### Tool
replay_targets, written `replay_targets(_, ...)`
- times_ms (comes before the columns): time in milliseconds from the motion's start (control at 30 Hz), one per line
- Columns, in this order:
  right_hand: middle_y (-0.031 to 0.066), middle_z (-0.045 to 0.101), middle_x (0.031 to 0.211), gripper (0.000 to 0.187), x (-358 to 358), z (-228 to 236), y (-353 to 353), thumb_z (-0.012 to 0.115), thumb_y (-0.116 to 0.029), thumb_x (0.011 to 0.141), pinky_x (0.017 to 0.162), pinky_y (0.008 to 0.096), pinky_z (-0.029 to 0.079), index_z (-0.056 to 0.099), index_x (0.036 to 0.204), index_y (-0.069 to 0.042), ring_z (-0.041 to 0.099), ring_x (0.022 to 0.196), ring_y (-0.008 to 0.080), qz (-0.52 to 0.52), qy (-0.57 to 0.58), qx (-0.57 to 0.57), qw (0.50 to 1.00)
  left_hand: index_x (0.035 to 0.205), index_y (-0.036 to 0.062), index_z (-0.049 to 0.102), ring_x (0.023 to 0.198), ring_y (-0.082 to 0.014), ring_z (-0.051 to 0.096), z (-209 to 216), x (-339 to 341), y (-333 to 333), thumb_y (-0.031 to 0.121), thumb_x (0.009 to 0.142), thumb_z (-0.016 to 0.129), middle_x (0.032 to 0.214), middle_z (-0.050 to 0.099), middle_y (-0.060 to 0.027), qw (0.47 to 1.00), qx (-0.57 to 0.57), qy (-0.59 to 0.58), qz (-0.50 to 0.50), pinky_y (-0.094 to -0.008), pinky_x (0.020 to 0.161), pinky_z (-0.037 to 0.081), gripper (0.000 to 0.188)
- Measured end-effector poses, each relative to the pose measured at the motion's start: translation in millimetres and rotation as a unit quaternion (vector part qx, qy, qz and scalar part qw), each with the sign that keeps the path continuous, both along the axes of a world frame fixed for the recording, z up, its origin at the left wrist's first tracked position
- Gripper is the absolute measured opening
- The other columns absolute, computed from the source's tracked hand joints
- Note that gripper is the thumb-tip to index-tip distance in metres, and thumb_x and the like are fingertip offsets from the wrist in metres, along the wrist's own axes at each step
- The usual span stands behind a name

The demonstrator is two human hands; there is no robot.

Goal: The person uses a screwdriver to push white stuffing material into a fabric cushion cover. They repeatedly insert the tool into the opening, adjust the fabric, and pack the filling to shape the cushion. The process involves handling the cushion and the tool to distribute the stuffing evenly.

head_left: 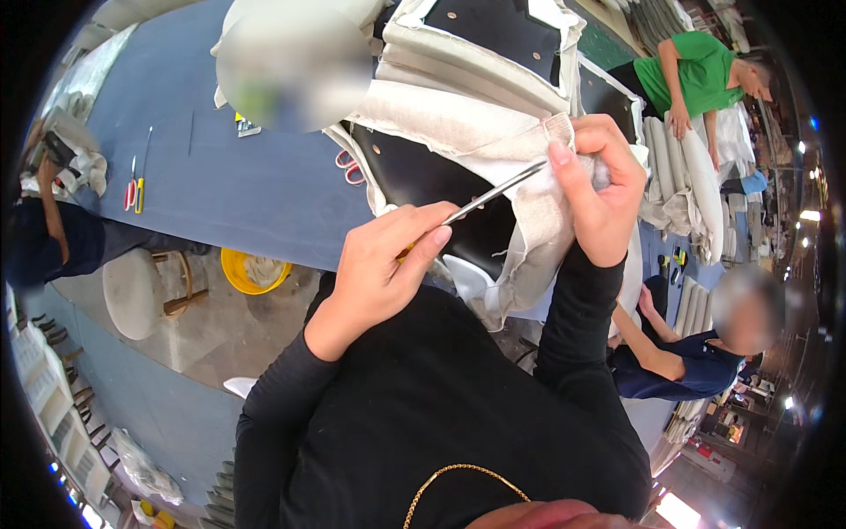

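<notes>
My left hand (381,264) is closed round a screwdriver (493,194); a bit of yellow shows at its grip, and its long metal shaft slants up to the right. The tip meets beige fabric (539,216) beside my right hand (604,189). That hand is closed, thumb and fingers pinching the fabric's folded edge, with white padding showing beneath. The fabric belongs to an upholstered piece with a black underside panel (419,163), lying in front of me. Frayed threads hang from the cloth's edge. Part of the handle is hidden in my left palm.
Red-handled scissors (351,167) lie by the panel on the blue table (256,194). Farther left are another pair of scissors (130,189) and a yellow-handled screwdriver (140,196). A yellow bucket (233,271) stands on the floor. Co-workers are at the left and right.
</notes>
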State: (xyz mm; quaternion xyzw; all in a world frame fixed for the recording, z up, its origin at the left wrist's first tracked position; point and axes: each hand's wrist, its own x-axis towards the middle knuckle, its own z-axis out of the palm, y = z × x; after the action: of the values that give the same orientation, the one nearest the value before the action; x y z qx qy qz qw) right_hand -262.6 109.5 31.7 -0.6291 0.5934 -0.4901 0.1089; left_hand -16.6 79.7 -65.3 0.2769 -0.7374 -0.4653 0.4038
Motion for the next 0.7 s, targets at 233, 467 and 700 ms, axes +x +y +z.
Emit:
replay_targets(233,0.0112,0.07,0.1,0.013,-4,-6,2,0.079,-0.004,0.088,0.095,0.0329,0.047,0.068,0.089,0.002,0.068,0.099,0.022,-0.003,-0.021,0.009,1.0,0.123,0.0031,0.077,0.064,-0.02,0.061,-1,-3,-1,0.007,0.1,0.071,0.077,0.067,-0.0108,0.999,0.001,-0.052,-0.001,-0.0307,0.064,0.048,0.024)
replay_targets(467,0.0134,0.071,0.108,0.01,-5,-11,-1,0.079,-0.003,0.089,0.102,0.0391,0.05,0.074,0.096,0.003,0.069,0.111,0.0281,0.099,-0.028,-0.04,0.994,0.123,0.0044,0.078,0.066,-0.0188,0.062,11,-6,0,0.008,0.101,0.071,0.081,0.07,-0.0118,0.998,0.034,-0.043,0.019,-0.0295,0.065,0.05,0.024)
replay_targets(700,0.0169,0.074,0.114,0.011,-8,-11,-1,0.077,-0.004,0.091,0.103,0.0399,0.051,0.077,0.099,0.003,0.072,0.114,0.0302,0.064,-0.045,-0.018,0.997,0.122,0.0057,0.078,0.064,-0.0219,0.063,9,2,-5,0.01,0.101,0.071,0.081,0.071,-0.0125,0.999,0.022,-0.039,0.019,-0.0314,0.063,0.049,0.023)
